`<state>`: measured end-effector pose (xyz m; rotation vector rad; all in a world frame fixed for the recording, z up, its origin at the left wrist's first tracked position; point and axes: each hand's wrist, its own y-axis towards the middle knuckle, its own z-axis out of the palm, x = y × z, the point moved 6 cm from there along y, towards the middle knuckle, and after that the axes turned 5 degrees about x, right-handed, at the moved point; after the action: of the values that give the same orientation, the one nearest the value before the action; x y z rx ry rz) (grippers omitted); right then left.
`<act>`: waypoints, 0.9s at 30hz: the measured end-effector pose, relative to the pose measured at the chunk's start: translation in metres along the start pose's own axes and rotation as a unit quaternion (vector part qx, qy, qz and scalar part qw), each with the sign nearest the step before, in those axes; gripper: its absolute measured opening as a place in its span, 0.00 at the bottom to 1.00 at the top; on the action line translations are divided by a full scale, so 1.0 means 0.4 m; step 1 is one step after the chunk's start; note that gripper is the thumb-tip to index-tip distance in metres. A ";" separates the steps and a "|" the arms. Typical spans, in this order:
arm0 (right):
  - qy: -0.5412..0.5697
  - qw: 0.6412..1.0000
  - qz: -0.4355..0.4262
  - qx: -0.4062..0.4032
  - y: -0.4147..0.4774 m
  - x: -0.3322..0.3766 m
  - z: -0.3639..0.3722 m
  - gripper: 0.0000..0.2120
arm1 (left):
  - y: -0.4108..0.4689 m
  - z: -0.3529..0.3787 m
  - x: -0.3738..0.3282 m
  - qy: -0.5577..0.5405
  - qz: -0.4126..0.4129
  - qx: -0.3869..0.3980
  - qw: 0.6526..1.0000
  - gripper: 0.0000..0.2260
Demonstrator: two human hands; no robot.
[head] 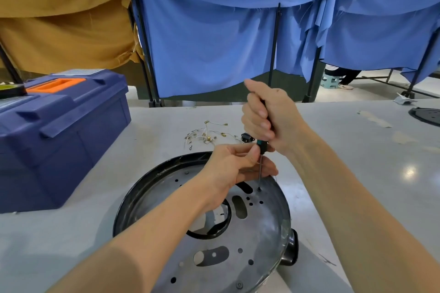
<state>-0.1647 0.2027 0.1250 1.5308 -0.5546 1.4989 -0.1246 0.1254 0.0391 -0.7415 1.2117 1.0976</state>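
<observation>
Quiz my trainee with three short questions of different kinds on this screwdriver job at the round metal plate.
1. True or false: the right hand grips the black-and-teal-handled screwdriver by its handle.
2. The screwdriver tip meets: A) round perforated silver metal plate, B) blue plastic toolbox, C) brown cloth.
3. What lies on the grey table beyond the plate?
Key: 1 true; 2 A; 3 thin white wires with brass terminals.

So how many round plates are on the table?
2. The big round plate lies right in front, with the screwdriver tip on it. A second dark round plate lies far off to the right, cut off by the picture's edge. More may be out of view.
</observation>
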 end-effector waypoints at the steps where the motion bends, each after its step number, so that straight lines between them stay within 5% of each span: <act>1: 0.006 0.998 -0.026 -0.059 0.002 -0.006 -0.010 0.30 | 0.003 -0.001 0.000 -0.007 0.002 -0.005 1.000 0.10; 4: -0.103 0.955 -0.105 -0.257 -0.005 -0.011 -0.026 0.30 | 0.009 -0.004 -0.001 -0.018 0.008 -0.017 1.000 0.09; 6: -0.175 0.920 -0.140 -0.322 -0.021 -0.006 -0.010 0.31 | 0.010 -0.008 -0.002 0.002 0.013 -0.024 1.000 0.08; 8: -0.147 0.952 -0.121 -0.241 -0.008 -0.012 0.002 0.31 | 0.008 -0.018 -0.004 0.003 0.017 -0.024 1.000 0.08; 10: -0.094 0.994 -0.017 -0.049 0.014 -0.014 0.022 0.30 | 0.002 -0.023 -0.009 -0.009 0.017 -0.017 1.000 0.08; 13: -0.058 0.994 0.047 0.084 0.009 -0.005 0.022 0.30 | -0.003 -0.011 -0.007 -0.008 0.007 0.004 1.000 0.09; 17: -0.025 0.989 -0.069 -0.129 0.007 -0.018 -0.010 0.32 | 0.009 -0.008 -0.001 -0.026 0.003 -0.002 1.000 0.11; 19: -0.102 0.945 -0.144 -0.275 -0.020 -0.015 -0.024 0.33 | 0.013 -0.006 0.002 -0.020 0.003 -0.014 1.000 0.10; 21: -0.149 0.916 -0.175 -0.328 -0.037 -0.013 -0.020 0.34 | 0.014 -0.005 0.002 0.003 0.008 -0.019 1.000 0.08; 23: -0.131 0.949 -0.132 -0.254 -0.022 -0.014 -0.015 0.32 | 0.013 -0.007 0.001 0.007 0.009 -0.017 1.000 0.08; 25: -0.078 0.993 -0.014 -0.091 0.006 -0.017 -0.004 0.28 | 0.010 -0.010 0.000 -0.003 0.002 -0.015 1.000 0.10; 27: -0.033 0.997 0.066 0.032 0.009 -0.019 0.002 0.28 | 0.008 -0.005 0.003 -0.005 -0.005 -0.004 1.000 0.11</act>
<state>-0.1683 0.1983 0.1190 1.6248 -0.6626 1.5849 -0.1282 0.1247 0.0379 -0.7475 1.1945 1.0969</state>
